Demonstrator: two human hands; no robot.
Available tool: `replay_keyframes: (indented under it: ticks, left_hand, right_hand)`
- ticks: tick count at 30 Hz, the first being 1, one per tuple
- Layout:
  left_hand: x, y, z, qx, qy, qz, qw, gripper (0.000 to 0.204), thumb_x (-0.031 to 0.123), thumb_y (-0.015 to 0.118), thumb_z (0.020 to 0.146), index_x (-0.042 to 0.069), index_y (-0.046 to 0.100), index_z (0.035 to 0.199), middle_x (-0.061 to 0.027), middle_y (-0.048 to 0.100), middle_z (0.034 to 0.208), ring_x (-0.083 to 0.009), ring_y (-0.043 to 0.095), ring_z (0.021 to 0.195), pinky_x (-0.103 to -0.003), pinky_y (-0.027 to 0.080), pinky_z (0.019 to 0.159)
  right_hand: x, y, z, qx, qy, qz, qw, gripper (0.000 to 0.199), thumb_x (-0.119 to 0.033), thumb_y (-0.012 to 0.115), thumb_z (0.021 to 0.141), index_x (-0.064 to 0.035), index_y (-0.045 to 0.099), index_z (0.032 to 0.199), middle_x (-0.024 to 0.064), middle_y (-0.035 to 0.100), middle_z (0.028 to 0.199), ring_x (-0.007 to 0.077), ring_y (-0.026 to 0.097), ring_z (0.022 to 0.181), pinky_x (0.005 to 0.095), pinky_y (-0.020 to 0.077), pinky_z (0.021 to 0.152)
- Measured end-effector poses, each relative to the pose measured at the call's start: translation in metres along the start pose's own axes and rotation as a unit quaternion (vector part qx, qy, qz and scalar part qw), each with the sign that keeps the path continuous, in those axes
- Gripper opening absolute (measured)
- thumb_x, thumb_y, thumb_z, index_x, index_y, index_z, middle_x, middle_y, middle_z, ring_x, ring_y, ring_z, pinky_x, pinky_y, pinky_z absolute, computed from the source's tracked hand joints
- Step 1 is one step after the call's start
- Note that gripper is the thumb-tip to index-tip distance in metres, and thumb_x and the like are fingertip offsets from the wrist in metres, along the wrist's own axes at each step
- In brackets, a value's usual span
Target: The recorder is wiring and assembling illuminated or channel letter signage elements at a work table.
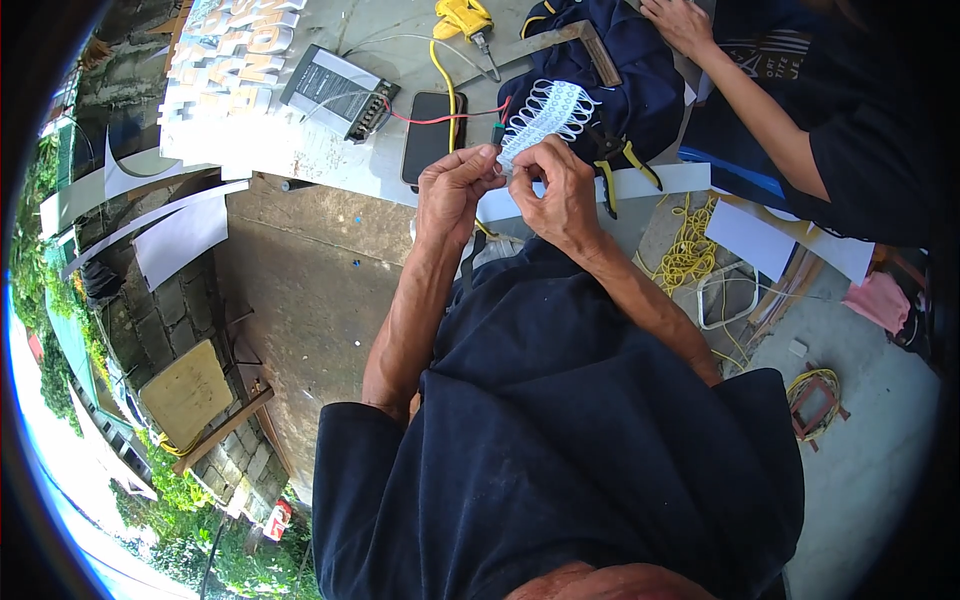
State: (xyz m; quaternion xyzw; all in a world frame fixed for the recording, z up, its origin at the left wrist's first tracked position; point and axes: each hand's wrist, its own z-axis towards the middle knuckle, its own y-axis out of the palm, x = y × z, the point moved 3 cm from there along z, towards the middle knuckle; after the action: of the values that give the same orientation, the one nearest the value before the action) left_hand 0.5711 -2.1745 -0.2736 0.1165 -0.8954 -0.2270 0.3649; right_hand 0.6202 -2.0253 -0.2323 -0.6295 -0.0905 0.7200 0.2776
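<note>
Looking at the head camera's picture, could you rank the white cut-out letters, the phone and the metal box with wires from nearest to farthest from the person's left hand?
From the left hand:
1. Phone: just ahead, slightly left.
2. Metal box with wires: farther ahead and left.
3. White cut-out letters: farthest left on the table.

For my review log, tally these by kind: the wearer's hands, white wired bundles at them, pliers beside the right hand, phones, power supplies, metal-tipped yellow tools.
Bare left hand and bare right hand: 2
White looped-wire bundle: 1
Yellow-and-black-handled pliers: 1
Black rectangular phone: 1
Grey metal-cased power supply: 1
Yellow metal-tipped tool: 1
Total: 7
</note>
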Motion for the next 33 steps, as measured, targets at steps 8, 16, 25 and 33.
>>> replay_keyframes:
  ticks: [8,16,25,33]
  left_hand:
    - [-0.0010,0.0018,-0.0019,0.007,0.005,-0.005,1.000,0.019,0.007,0.071,0.090,-0.008,0.070,0.101,-0.0111,0.069,0.089,-0.0173,0.067,0.079,-0.031,0.059,0.071]
    - [-0.0010,0.0011,-0.0013,0.002,-0.002,-0.004,1.000,0.018,0.006,0.071,0.090,-0.009,0.070,0.101,-0.0115,0.069,0.089,-0.0181,0.067,0.080,-0.031,0.059,0.071]
    - [0.0003,0.0041,-0.0034,0.005,0.002,-0.003,1.000,0.019,0.006,0.071,0.090,-0.009,0.070,0.101,-0.0123,0.070,0.091,-0.0182,0.067,0.080,-0.032,0.059,0.072]
    - [-0.0003,0.0035,-0.0025,0.004,0.005,-0.001,1.000,0.019,0.006,0.071,0.090,-0.009,0.070,0.101,-0.0126,0.070,0.091,-0.0182,0.067,0.081,-0.031,0.059,0.071]
  right_hand:
    - [0.0006,-0.0015,-0.0003,-0.012,0.004,0.001,1.000,0.015,0.000,0.068,0.076,-0.0040,0.057,0.086,0.0089,0.058,0.081,0.0267,0.062,0.068,0.0363,0.0501,0.058]
    - [0.0002,-0.0010,-0.0012,-0.010,-0.005,0.000,1.000,0.015,0.000,0.068,0.076,-0.0043,0.057,0.086,0.0088,0.058,0.080,0.0268,0.062,0.067,0.0364,0.0503,0.058]
    - [-0.0010,-0.0024,-0.0011,-0.011,-0.010,-0.006,1.000,0.015,-0.001,0.068,0.076,-0.0047,0.056,0.084,0.0086,0.057,0.080,0.0269,0.062,0.067,0.0365,0.0501,0.058]
    - [-0.0012,-0.0020,-0.0016,-0.011,-0.011,-0.004,1.000,0.015,-0.001,0.068,0.076,-0.0048,0.057,0.085,0.0084,0.058,0.080,0.0272,0.062,0.067,0.0366,0.0502,0.058]
